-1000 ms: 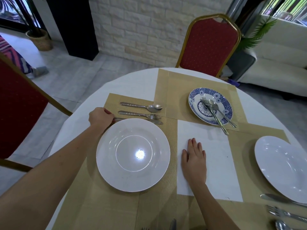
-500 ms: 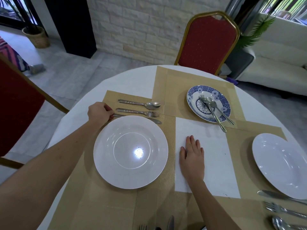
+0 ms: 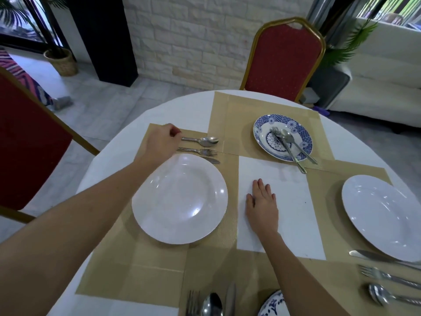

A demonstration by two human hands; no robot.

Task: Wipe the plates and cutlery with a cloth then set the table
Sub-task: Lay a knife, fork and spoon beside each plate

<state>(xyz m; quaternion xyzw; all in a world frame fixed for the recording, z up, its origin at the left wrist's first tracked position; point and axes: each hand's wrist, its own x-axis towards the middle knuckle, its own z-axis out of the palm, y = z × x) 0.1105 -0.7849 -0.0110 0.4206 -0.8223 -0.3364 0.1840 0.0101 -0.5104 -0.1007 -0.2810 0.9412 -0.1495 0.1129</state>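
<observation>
L hand sits at the handle ends of the spoon, fork & knife, which lie side by side on the placemat just beyond the white plate. Its fingers are curled, but can't tell if they pinch a handle or only touch. R hand lies flat on the table, fingers straight, holding nothing. Step looks like squaring up cutlery: nudge from the handle ends, keep all 3 parallel w/ tips level, avoid bumping the plate rim.
</observation>
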